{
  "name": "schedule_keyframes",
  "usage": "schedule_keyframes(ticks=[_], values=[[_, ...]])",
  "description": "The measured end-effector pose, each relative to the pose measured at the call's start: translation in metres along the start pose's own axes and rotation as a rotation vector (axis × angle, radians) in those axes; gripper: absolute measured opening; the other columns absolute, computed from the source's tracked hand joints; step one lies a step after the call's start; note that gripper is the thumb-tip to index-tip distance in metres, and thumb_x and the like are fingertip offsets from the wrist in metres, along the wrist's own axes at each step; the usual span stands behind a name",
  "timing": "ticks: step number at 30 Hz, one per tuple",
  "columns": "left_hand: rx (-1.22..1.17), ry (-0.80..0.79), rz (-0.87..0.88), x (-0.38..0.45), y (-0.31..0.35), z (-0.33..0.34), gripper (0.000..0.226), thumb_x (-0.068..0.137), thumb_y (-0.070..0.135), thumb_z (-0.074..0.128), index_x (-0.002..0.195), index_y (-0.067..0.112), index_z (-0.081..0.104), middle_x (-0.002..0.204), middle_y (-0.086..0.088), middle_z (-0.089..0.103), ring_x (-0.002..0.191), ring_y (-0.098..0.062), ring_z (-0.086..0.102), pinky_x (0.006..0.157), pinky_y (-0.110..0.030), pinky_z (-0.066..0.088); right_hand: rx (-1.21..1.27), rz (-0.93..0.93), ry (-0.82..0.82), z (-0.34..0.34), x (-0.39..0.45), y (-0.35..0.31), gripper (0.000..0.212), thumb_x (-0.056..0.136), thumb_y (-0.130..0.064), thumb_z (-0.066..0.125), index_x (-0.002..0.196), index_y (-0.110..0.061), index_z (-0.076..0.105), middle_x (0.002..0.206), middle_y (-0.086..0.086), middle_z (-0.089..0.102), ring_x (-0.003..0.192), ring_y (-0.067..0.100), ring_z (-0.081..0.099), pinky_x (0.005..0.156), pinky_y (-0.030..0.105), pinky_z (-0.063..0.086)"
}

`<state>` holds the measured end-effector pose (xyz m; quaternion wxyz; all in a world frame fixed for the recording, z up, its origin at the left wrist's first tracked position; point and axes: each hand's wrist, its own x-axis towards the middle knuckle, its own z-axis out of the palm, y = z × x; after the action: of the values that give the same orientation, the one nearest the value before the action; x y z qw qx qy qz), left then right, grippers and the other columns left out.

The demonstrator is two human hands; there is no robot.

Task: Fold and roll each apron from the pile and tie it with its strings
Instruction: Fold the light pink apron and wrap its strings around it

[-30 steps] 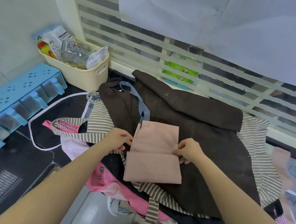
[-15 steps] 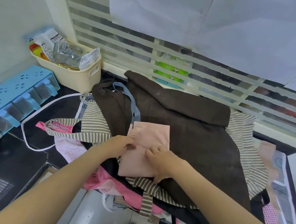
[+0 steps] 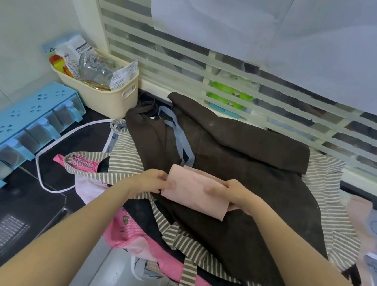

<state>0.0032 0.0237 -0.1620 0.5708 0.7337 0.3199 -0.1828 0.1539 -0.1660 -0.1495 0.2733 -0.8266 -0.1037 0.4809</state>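
Pale pink cloth, the folded apron (image 3: 193, 190), is lying as a thick, partly rolled bundle on top of the brown apron (image 3: 244, 171), which is spreading across the pile of aprons (image 3: 150, 243) on the dark counter (image 3: 15, 207); the left hand (image 3: 154, 181) is pinching the left end of the bundle, thumb on top and fingers curling under the edge; the right hand (image 3: 231, 193) is gripping the right end, fingers curling over the top of the roll; both bare forearms are reaching in from the lower edge of the view. A blue-grey strap (image 3: 182, 140) is running from behind the bundle up across the brown apron; a striped apron (image 3: 126, 160) is lying beneath the brown one, showing on both sides, with its striped strap hanging over the front of the pile; a pink apron (image 3: 128, 234) is showing lower in the pile; a white cord (image 3: 51, 150) is looping over the counter to the left. A cream basket (image 3: 109, 98) holding packets is standing against the wall at the back left; a blue drawer rack (image 3: 18, 131) is sitting along the left wall; sheets of white paper (image 3: 285, 37) are hanging over the slatted window (image 3: 168, 55) behind the pile.
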Motion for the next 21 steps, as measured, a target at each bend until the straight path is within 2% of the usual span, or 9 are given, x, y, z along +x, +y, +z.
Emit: schedule_keyframes(ticks=[3, 5, 7, 10, 12, 14, 16, 18, 21], values=[[0.143, 0.185, -0.017, 0.009, 0.007, 0.006, 0.018, 0.092, 0.024, 0.058, 0.095, 0.007, 0.060, 0.094, -0.007, 0.059, 0.088, -0.020, 0.060, 0.073, -0.027, 0.054, -0.151, -0.022, 0.149, 0.006, 0.006, -0.003, 0.073, 0.080, -0.049, 0.067, 0.134, -0.006, 0.041, 0.127, 0.010, 0.052, 0.108, 0.026, 0.056, 0.068, 0.032, 0.055], [0.186, 0.217, -0.061, 0.013, 0.011, 0.008, 0.019, 0.092, 0.023, 0.058, 0.078, 0.010, 0.057, 0.085, -0.008, 0.060, 0.081, -0.022, 0.063, 0.070, -0.027, 0.055, -0.322, -0.147, 0.307, 0.005, 0.006, -0.007, 0.064, 0.081, -0.049, 0.065, 0.128, -0.012, 0.041, 0.126, 0.009, 0.049, 0.105, 0.026, 0.056, 0.079, 0.036, 0.052], [0.170, 0.214, -0.109, 0.016, 0.013, 0.007, 0.020, 0.092, 0.021, 0.058, 0.075, 0.011, 0.053, 0.082, -0.008, 0.059, 0.079, -0.023, 0.064, 0.073, -0.031, 0.057, -0.422, -0.305, 0.338, 0.005, 0.004, -0.009, 0.062, 0.082, -0.046, 0.065, 0.130, -0.018, 0.038, 0.130, 0.005, 0.037, 0.102, 0.024, 0.055, 0.083, 0.035, 0.049], [0.138, 0.180, -0.124, 0.014, 0.021, 0.005, 0.012, 0.092, 0.019, 0.058, 0.087, 0.012, 0.050, 0.084, -0.006, 0.057, 0.076, -0.019, 0.062, 0.069, -0.030, 0.058, -0.507, -0.400, 0.210, 0.000, 0.007, -0.004, 0.069, 0.084, -0.043, 0.065, 0.141, -0.023, 0.033, 0.138, 0.002, 0.022, 0.112, 0.023, 0.050, 0.090, 0.031, 0.046], [0.201, 0.152, -0.095, 0.012, 0.024, 0.002, 0.019, 0.091, 0.021, 0.060, 0.099, 0.014, 0.045, 0.090, -0.004, 0.055, 0.079, -0.018, 0.060, 0.064, -0.026, 0.055, -0.490, -0.398, 0.144, -0.004, 0.008, -0.004, 0.062, 0.086, -0.038, 0.065, 0.139, -0.021, 0.039, 0.137, 0.001, 0.030, 0.115, 0.021, 0.048, 0.090, 0.027, 0.043], [0.334, 0.173, -0.036, 0.010, 0.028, -0.001, 0.026, 0.089, 0.025, 0.062, 0.106, 0.015, 0.044, 0.100, -0.005, 0.055, 0.085, -0.018, 0.057, 0.063, -0.025, 0.052, -0.439, -0.400, 0.099, -0.008, 0.007, -0.005, 0.047, 0.088, -0.031, 0.064, 0.130, -0.018, 0.050, 0.128, 0.001, 0.047, 0.112, 0.018, 0.050, 0.085, 0.024, 0.042], [0.470, 0.187, 0.023, 0.010, 0.030, -0.003, 0.038, 0.086, 0.030, 0.065, 0.115, 0.011, 0.048, 0.112, -0.007, 0.054, 0.092, -0.017, 0.054, 0.073, -0.028, 0.049, -0.404, -0.412, 0.034, -0.009, 0.004, -0.004, 0.032, 0.088, -0.027, 0.063, 0.119, -0.016, 0.059, 0.115, 0.000, 0.058, 0.105, 0.016, 0.053, 0.078, 0.022, 0.039], [0.602, 0.175, 0.079, 0.011, 0.030, -0.005, 0.053, 0.084, 0.033, 0.067, 0.126, 0.008, 0.047, 0.122, -0.008, 0.049, 0.103, -0.019, 0.051, 0.085, -0.028, 0.044, -0.415, -0.380, -0.043, -0.007, 0.002, -0.002, 0.028, 0.089, -0.028, 0.062, 0.114, -0.016, 0.061, 0.108, -0.003, 0.057, 0.103, 0.016, 0.054, 0.077, 0.023, 0.039], [0.680, 0.084, 0.134, 0.011, 0.031, -0.007, 0.048, 0.086, 0.027, 0.066, 0.126, 0.007, 0.049, 0.125, -0.008, 0.049, 0.109, -0.022, 0.052, 0.088, -0.027, 0.042, -0.514, -0.304, -0.066, -0.001, 0.000, -0.003, 0.039, 0.089, -0.031, 0.061, 0.125, -0.019, 0.054, 0.121, -0.001, 0.052, 0.112, 0.019, 0.050, 0.084, 0.026, 0.040]])
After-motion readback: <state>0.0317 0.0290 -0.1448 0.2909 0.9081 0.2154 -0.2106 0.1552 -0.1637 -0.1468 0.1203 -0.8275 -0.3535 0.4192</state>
